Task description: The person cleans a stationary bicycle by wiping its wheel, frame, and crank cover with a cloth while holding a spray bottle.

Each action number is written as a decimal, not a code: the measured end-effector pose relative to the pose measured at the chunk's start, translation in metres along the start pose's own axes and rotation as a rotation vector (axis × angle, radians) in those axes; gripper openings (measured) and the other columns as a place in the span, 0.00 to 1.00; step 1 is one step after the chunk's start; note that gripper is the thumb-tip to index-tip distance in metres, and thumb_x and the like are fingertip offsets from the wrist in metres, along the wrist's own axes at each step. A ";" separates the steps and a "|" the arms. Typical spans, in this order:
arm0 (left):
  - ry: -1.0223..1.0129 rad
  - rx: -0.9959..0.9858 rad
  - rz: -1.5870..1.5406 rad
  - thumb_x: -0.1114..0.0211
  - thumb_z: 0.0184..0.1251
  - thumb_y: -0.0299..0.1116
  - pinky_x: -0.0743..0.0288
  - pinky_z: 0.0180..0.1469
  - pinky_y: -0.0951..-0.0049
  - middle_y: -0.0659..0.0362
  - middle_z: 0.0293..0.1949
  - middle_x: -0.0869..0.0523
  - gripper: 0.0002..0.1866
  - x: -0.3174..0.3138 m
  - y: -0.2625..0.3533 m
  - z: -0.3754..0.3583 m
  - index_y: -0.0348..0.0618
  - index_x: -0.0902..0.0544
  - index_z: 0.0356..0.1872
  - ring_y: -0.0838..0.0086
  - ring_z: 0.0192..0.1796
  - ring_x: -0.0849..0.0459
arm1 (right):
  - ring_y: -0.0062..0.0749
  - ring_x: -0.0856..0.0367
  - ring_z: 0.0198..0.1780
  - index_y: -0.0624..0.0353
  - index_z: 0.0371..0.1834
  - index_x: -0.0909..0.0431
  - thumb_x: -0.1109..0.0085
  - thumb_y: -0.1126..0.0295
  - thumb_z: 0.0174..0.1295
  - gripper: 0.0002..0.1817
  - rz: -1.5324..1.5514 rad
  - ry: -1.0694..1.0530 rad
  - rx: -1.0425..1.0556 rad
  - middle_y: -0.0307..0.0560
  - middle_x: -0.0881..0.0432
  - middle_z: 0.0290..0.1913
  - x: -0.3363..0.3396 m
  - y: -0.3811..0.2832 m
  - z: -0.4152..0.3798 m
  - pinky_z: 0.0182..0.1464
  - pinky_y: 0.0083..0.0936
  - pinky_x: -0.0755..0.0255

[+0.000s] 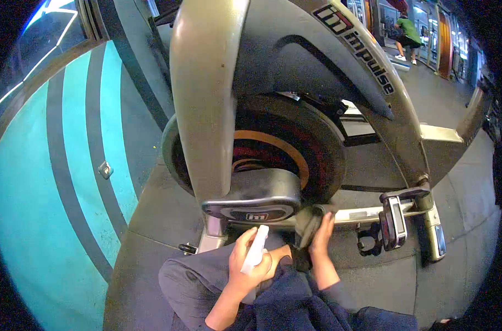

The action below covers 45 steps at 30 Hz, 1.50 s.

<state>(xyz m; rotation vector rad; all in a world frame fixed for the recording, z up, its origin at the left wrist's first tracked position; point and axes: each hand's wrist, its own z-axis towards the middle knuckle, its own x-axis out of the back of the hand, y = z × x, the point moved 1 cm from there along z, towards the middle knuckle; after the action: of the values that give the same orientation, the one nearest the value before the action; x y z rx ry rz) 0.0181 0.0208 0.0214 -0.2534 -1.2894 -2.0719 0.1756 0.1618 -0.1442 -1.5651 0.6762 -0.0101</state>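
Overall, a silver-and-grey exercise bike (204, 99) marked "impulse" dominates the view, beside a turquoise-striped wall (27, 160) and on a dark tiled floor (372, 281). Behind its frame sits a big dark wheel (329, 138), and in front of that a rounded housing (256, 190) with a logo. Next in size, a pedal (393, 223) hangs at right. Below the housing, the left hand (241, 259) is curled around a slim white object (255, 251), held tilted. Just right of the housing, the right hand (321, 237) is partly closed against a dark grey, cloth-like thing (307, 225), motion-blurred near the bike's low bar (358, 214); how firmly it grips, I cannot tell.
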 end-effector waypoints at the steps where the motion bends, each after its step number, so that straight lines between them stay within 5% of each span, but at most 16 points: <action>1: 0.026 0.039 -0.132 0.40 0.52 0.18 0.24 0.56 0.66 0.49 0.49 0.18 0.31 0.002 -0.001 0.001 0.37 0.34 0.61 0.64 0.50 0.16 | 0.42 0.40 0.71 0.66 0.73 0.48 0.58 0.45 0.72 0.38 0.167 -0.066 -0.093 0.53 0.41 0.73 0.003 -0.020 -0.010 0.72 0.34 0.46; 3: 0.062 0.062 -0.253 0.43 0.52 0.14 0.25 0.57 0.66 0.49 0.50 0.21 0.34 0.008 0.001 0.004 0.38 0.37 0.64 0.65 0.51 0.18 | 0.39 0.26 0.60 0.60 0.67 0.36 0.62 0.45 0.72 0.32 0.443 -0.221 -0.263 0.47 0.27 0.62 0.024 -0.018 -0.008 0.63 0.36 0.32; 4: 0.065 0.062 -0.256 0.43 0.52 0.14 0.25 0.57 0.66 0.49 0.50 0.21 0.34 0.010 0.003 0.007 0.38 0.37 0.64 0.65 0.51 0.18 | 0.40 0.26 0.61 0.61 0.67 0.35 0.66 0.45 0.72 0.33 0.566 -0.439 -0.287 0.49 0.24 0.60 0.027 -0.033 -0.009 0.65 0.38 0.34; 7: 0.094 -0.013 -0.215 0.43 0.51 0.13 0.23 0.55 0.68 0.50 0.47 0.21 0.35 0.016 0.019 0.021 0.37 0.39 0.65 0.66 0.51 0.18 | 0.45 0.24 0.60 0.63 0.66 0.33 0.64 0.44 0.70 0.34 0.534 -0.378 -0.357 0.54 0.24 0.60 0.042 -0.036 -0.010 0.65 0.39 0.33; 9: 0.122 -0.053 -0.229 0.43 0.51 0.13 0.23 0.54 0.68 0.50 0.47 0.21 0.35 0.018 0.031 0.032 0.37 0.39 0.64 0.67 0.50 0.18 | 0.51 0.26 0.62 0.65 0.69 0.38 0.65 0.44 0.69 0.37 0.579 -0.645 -0.256 0.58 0.27 0.63 0.042 -0.043 -0.017 0.67 0.43 0.36; 12: 0.150 -0.119 -0.232 0.43 0.52 0.14 0.24 0.53 0.70 0.50 0.45 0.21 0.34 0.023 0.048 0.045 0.36 0.41 0.64 0.68 0.46 0.18 | 0.55 0.29 0.64 0.66 0.71 0.43 0.66 0.44 0.69 0.39 0.560 -0.655 -0.374 0.62 0.30 0.65 0.030 -0.061 -0.039 0.69 0.44 0.38; 23: 0.133 -0.130 -0.253 0.44 0.50 0.14 0.25 0.52 0.70 0.51 0.42 0.21 0.39 0.025 0.056 0.054 0.36 0.45 0.68 0.68 0.45 0.20 | 0.49 0.29 0.65 0.63 0.72 0.44 0.69 0.36 0.67 0.43 0.426 -0.709 -0.248 0.60 0.31 0.66 -0.001 -0.101 -0.068 0.68 0.41 0.37; 28: 0.181 -0.167 -0.237 0.44 0.50 0.14 0.25 0.52 0.69 0.51 0.43 0.21 0.40 0.022 0.042 0.052 0.37 0.45 0.69 0.67 0.45 0.18 | 0.50 0.36 0.70 0.61 0.75 0.49 0.63 0.33 0.65 0.47 0.307 -0.748 -0.020 0.58 0.36 0.70 -0.009 -0.143 -0.071 0.73 0.41 0.45; 30: 0.083 -0.091 -0.302 0.43 0.50 0.14 0.24 0.53 0.69 0.51 0.44 0.21 0.41 0.020 0.033 0.042 0.38 0.45 0.70 0.66 0.47 0.17 | 0.46 0.44 0.74 0.61 0.75 0.50 0.64 0.35 0.67 0.45 0.054 -0.531 0.390 0.54 0.44 0.74 -0.010 -0.153 -0.064 0.74 0.42 0.51; 31: 0.069 -0.084 -0.315 0.42 0.49 0.15 0.24 0.52 0.69 0.51 0.45 0.20 0.41 0.017 0.026 0.036 0.39 0.42 0.70 0.66 0.48 0.17 | 0.46 0.47 0.75 0.61 0.74 0.48 0.52 0.43 0.66 0.42 0.133 -0.561 0.604 0.54 0.46 0.74 -0.023 -0.174 -0.066 0.74 0.41 0.50; 32: 0.069 -0.083 -0.321 0.42 0.49 0.15 0.24 0.52 0.69 0.51 0.45 0.20 0.41 0.016 0.021 0.031 0.39 0.42 0.70 0.66 0.48 0.17 | 0.46 0.47 0.75 0.61 0.74 0.48 0.52 0.43 0.66 0.42 0.128 -0.560 0.606 0.54 0.46 0.74 -0.033 -0.187 -0.060 0.74 0.41 0.50; 34: -0.006 -0.009 -0.258 0.41 0.49 0.15 0.23 0.51 0.70 0.52 0.45 0.19 0.41 0.014 0.009 0.021 0.39 0.41 0.70 0.67 0.47 0.16 | 0.53 0.50 0.75 0.57 0.71 0.38 0.48 0.53 0.64 0.34 -0.393 -0.224 1.317 0.56 0.44 0.73 -0.052 -0.212 -0.052 0.74 0.48 0.53; 37: -0.048 0.050 -0.235 0.40 0.49 0.16 0.23 0.51 0.69 0.53 0.44 0.18 0.41 0.015 -0.002 0.007 0.39 0.40 0.70 0.67 0.47 0.15 | 0.54 0.44 0.70 0.53 0.63 0.27 0.45 0.59 0.62 0.26 -0.960 0.079 1.795 0.52 0.40 0.71 -0.083 -0.231 -0.048 0.71 0.50 0.54; 40: -0.067 0.043 -0.222 0.40 0.49 0.17 0.22 0.50 0.69 0.52 0.45 0.18 0.40 0.019 -0.004 0.004 0.39 0.40 0.70 0.66 0.49 0.14 | 0.32 0.36 0.65 0.46 0.51 0.16 0.39 0.65 0.56 0.18 -0.870 0.222 2.103 0.30 0.25 0.59 -0.129 -0.225 -0.022 0.64 0.43 0.48; 43: -0.013 0.039 -0.275 0.40 0.50 0.18 0.22 0.50 0.69 0.51 0.46 0.18 0.40 0.020 -0.010 0.004 0.39 0.40 0.70 0.66 0.49 0.14 | 0.26 0.27 0.56 0.46 0.49 0.16 0.39 0.68 0.53 0.18 -1.124 -0.063 1.831 0.30 0.21 0.56 -0.132 -0.216 -0.015 0.60 0.36 0.44; 45: 0.016 0.061 -0.312 0.39 0.49 0.19 0.21 0.50 0.69 0.50 0.45 0.17 0.40 0.019 -0.015 0.003 0.39 0.39 0.69 0.65 0.49 0.14 | 0.27 0.27 0.57 0.47 0.49 0.16 0.39 0.68 0.53 0.18 -1.178 -0.045 1.789 0.30 0.22 0.57 -0.130 -0.211 -0.018 0.60 0.36 0.43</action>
<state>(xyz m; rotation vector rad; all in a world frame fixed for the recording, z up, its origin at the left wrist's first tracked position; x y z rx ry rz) -0.0065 0.0194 0.0216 -0.0074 -1.4552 -2.2811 0.1475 0.1901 0.1007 0.0151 -0.4378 -1.1177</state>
